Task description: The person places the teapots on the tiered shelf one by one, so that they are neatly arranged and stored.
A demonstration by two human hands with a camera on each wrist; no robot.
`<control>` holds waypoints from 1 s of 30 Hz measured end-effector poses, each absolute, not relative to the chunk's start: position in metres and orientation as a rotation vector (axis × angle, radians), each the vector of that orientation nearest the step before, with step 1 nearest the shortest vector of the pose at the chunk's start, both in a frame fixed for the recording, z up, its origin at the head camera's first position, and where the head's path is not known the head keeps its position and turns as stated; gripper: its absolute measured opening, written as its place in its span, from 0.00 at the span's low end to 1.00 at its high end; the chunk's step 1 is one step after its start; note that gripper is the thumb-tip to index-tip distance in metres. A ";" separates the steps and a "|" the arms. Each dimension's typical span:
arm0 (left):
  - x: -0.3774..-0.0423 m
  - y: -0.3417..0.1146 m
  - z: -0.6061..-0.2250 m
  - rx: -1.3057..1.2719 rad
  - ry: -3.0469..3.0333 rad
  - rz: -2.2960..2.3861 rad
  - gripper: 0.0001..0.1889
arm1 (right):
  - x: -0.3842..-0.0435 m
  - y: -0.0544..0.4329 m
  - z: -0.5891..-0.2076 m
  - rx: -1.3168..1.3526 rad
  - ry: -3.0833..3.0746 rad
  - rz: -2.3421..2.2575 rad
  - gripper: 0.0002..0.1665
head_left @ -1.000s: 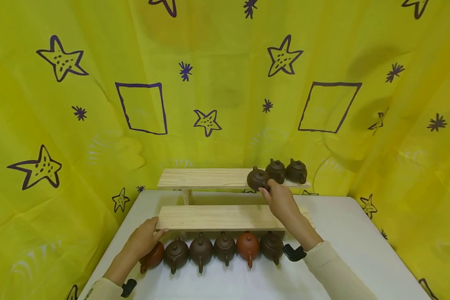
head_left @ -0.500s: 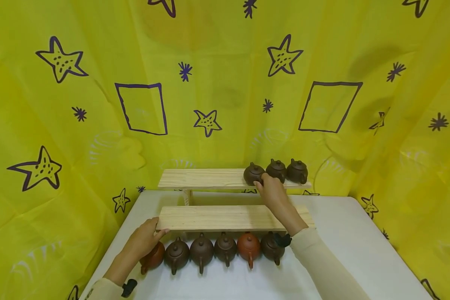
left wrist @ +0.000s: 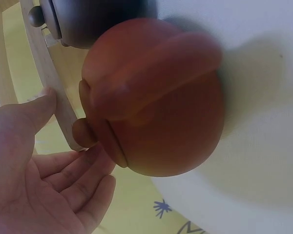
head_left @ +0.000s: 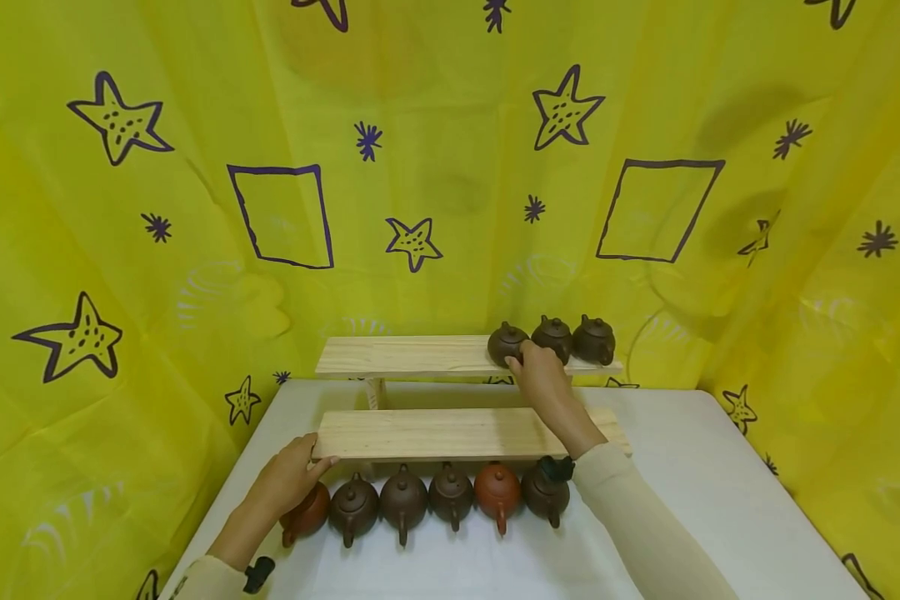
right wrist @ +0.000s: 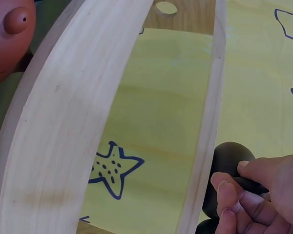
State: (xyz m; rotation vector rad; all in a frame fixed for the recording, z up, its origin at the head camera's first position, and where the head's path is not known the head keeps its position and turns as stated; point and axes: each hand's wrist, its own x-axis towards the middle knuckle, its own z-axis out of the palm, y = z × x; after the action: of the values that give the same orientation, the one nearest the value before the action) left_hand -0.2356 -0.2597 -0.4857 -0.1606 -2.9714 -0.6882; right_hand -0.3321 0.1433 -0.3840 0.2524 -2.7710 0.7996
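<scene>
On the upper wooden shelf (head_left: 397,357), a dark brown teapot (head_left: 504,343) stands upright at the left of two other dark teapots (head_left: 552,335). My right hand (head_left: 546,385) pinches its handle between thumb and fingers; the right wrist view shows the fingers (right wrist: 228,191) beside its dark body. My left hand (head_left: 285,475) grips the left end of the lower wooden shelf (head_left: 427,435), with the thumb (left wrist: 43,109) on its edge. Close to that hand sits a red teapot (left wrist: 158,102), partly hidden by it in the head view.
In front of the lower shelf, several teapots stand in a row on the white table (head_left: 435,571), including dark ones (head_left: 402,496) and an orange-red one (head_left: 497,492). Behind the table hangs a yellow curtain (head_left: 450,167) with drawn stars.
My right hand has brought the dark teapot slightly left and back, onto the upper shelf beside the other two. The left hand has stayed at the lower shelf's end.
</scene>
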 end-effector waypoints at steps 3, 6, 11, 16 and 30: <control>-0.236 -0.259 -0.486 -0.161 -2.970 -0.692 0.30 | -0.333 0.142 -0.381 0.237 -2.797 0.812 0.17; -0.236 -0.259 -0.486 -0.165 -2.965 -0.694 0.29 | -0.334 0.141 -0.380 0.246 -2.810 0.815 0.19; -0.237 -0.258 -0.485 -0.170 -2.960 -0.693 0.27 | -0.336 0.141 -0.378 0.234 -2.827 0.823 0.21; -0.237 -0.258 -0.485 -0.167 -2.966 -0.698 0.28 | -0.340 0.140 -0.379 0.206 -2.825 0.834 0.20; -0.236 -0.260 -0.486 -0.170 -2.953 -0.717 0.27 | -0.319 0.169 -0.396 0.222 -2.803 0.859 0.23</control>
State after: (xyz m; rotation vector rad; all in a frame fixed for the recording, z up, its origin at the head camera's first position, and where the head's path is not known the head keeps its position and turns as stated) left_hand -0.2356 -0.2599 -0.4861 -0.1695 -2.9528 -0.7167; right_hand -0.3192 0.1694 -0.3962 0.2222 -2.8025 0.8593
